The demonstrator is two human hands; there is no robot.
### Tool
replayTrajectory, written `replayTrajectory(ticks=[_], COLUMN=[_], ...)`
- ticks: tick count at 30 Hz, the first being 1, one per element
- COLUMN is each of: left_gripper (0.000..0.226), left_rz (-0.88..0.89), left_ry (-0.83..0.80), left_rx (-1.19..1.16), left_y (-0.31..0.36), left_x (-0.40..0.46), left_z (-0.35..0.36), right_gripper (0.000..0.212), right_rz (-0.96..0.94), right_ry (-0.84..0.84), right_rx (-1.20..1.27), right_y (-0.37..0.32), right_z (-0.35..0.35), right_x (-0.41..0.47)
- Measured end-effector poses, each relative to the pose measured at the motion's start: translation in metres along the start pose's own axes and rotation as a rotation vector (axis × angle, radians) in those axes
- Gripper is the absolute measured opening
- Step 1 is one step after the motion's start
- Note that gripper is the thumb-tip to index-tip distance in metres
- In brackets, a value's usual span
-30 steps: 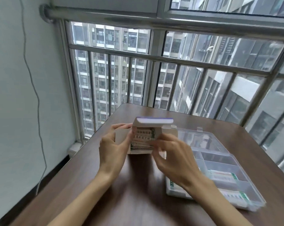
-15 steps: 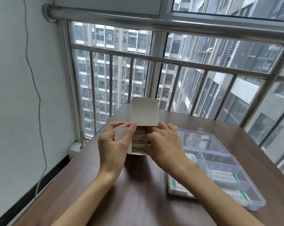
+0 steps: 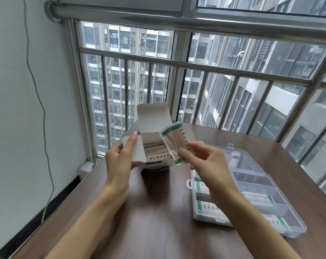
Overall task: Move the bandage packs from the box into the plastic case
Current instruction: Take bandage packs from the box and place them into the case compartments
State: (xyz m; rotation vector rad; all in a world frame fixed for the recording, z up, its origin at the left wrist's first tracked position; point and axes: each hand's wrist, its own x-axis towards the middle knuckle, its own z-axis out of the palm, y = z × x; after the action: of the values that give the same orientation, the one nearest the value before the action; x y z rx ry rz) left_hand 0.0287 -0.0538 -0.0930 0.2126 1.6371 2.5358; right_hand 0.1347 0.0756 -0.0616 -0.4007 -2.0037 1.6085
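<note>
A bandage pack (image 3: 172, 143) is halfway out of the open box (image 3: 154, 131), tilted up and pinched in the fingers (image 3: 184, 155) of the right hand (image 3: 207, 165) — likely bound for the plastic case (image 3: 296, 224) lying open just to the right on the tabletop (image 3: 149, 221). The left hand (image 3: 119, 161) clasps the box's side flap, apparently steadying it so the pack slides free; more packs remain inside.

Soft daylight enters through the barred window (image 3: 195, 86), leaving a pale sheen on the counter (image 3: 158, 212). Both hands and the pack look motion-blurred. Wide-angle distortion bends the railing (image 3: 177, 19) near the frame edges.
</note>
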Motion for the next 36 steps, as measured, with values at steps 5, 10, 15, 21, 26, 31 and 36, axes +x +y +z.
replayTrajectory(ticks=[5,10,15,21,26,31,36], left_gripper=[0.024,0.069,0.024,0.008,0.011,0.014,0.014], left_rz=[-0.002,0.182,0.343,0.133,0.152,0.060,-0.008], left_ry=[-0.069,0.168,-0.134,-0.461,-0.404,-0.455,-0.458], left_rx=[0.042,0.327,0.364,0.383,0.335,0.272,0.186], left_y=[0.005,0.007,0.037,0.028,0.016,0.006,-0.001], left_x=[0.008,0.005,-0.035,-0.045,-0.051,-0.059,-0.065], left_z=[-0.001,-0.004,0.027,0.070,0.099,0.123,0.132], right_gripper=[0.017,0.014,0.016,0.011,0.012,0.015,0.025], right_rz=[0.372,0.386,0.336,0.320,0.278,0.323,0.399], right_ry=[-0.168,-0.203,-0.289,-0.198,-0.111,-0.061,0.004], right_rx=[0.375,0.391,0.351,0.305,0.215,0.343,0.545], right_y=[-0.008,-0.011,-0.015,-0.017,-0.014,-0.011,-0.005], right_z=[-0.016,-0.025,-0.038,-0.063,-0.092,-0.118,-0.134], right_x=[0.005,0.007,0.004,-0.001,-0.002,-0.002,-0.002])
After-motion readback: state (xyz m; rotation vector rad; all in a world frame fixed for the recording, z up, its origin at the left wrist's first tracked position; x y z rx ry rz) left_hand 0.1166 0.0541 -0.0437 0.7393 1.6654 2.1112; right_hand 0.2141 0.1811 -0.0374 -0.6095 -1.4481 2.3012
